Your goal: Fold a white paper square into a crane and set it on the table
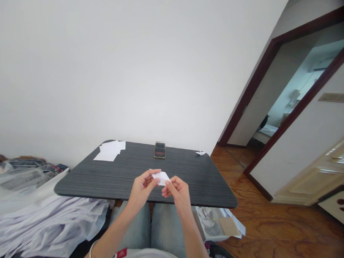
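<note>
Folded paper (162, 178): small, white, held just above the table (115, 179) near its front edge, probably so fingers reach both faces
Left hand (142, 186): closed, pinching its 9 o'clock end
Right hand (178, 190): closed, pinching its 3 o'clock end
Phone (160, 150): 12 o'clock
Loose sheets (110, 151): 10 o'clock, within reach

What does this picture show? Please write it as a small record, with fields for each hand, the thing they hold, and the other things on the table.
left hand: pinches the left side of the folded white paper
right hand: pinches the right side of the same paper
paper position: held in the air over the near part of the table
table surface: dark, with a fine grain
far left corner: loose white sheets
far middle: phone
far right corner: small folded paper piece
</note>
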The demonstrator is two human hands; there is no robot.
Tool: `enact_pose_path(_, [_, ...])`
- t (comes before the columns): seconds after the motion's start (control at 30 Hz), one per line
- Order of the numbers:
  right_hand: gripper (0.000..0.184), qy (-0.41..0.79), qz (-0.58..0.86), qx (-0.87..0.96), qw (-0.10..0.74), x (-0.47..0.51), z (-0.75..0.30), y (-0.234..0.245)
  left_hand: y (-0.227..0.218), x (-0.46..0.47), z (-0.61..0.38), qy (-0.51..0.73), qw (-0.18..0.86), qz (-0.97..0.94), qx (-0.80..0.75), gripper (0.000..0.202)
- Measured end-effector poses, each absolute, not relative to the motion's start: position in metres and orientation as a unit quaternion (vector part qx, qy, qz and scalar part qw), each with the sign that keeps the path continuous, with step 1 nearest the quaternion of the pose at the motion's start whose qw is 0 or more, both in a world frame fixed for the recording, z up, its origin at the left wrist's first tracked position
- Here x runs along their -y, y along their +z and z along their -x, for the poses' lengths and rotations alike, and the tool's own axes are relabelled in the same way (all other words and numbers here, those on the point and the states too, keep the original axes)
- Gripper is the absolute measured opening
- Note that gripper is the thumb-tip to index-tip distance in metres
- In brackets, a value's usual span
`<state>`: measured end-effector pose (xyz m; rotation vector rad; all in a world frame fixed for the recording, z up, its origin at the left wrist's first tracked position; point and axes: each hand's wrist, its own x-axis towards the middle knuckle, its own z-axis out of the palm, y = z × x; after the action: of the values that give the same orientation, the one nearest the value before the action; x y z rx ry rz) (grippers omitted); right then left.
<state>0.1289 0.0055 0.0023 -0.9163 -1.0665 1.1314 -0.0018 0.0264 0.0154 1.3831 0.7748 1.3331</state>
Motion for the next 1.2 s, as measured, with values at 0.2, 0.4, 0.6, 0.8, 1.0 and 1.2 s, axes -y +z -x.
enact_pose_path(0.2, [0.029, 0.510, 0.406, 0.452, 0.609, -0.0091, -0.1305, 0.0002, 0.0151, -0.0263, 0.0006, 0.541, 0.512, -0.576, -0.338, 0.031])
enact_pose_path(0.4, [0.026, 0.487, 0.408, 0.470, 0.612, -0.0070, -0.1313, 0.0019, 0.0125, -0.0243, -0.0024, 0.545, 0.513, -0.566, -0.345, 0.030])
enact_pose_path(0.6, [0.024, 0.454, 0.415, 0.496, 0.613, -0.0036, -0.1312, 0.0054, 0.0129, -0.0240, -0.0037, 0.548, 0.499, -0.565, -0.363, 0.030])
enact_pose_path(0.8, [0.022, 0.451, 0.428, 0.511, 0.594, -0.0038, -0.1329, 0.0044, 0.0120, -0.0248, -0.0020, 0.547, 0.482, -0.572, -0.377, 0.029])
enact_pose_path(1.0, [0.021, 0.449, 0.434, 0.514, 0.588, -0.0046, -0.1337, 0.0025, 0.0106, -0.0259, -0.0009, 0.540, 0.470, -0.589, -0.375, 0.027])
enact_pose_path(1.2, [0.020, 0.466, 0.420, 0.502, 0.596, -0.0058, -0.1329, 0.0007, 0.0128, -0.0265, 0.0002, 0.533, 0.456, -0.606, -0.374, 0.027])
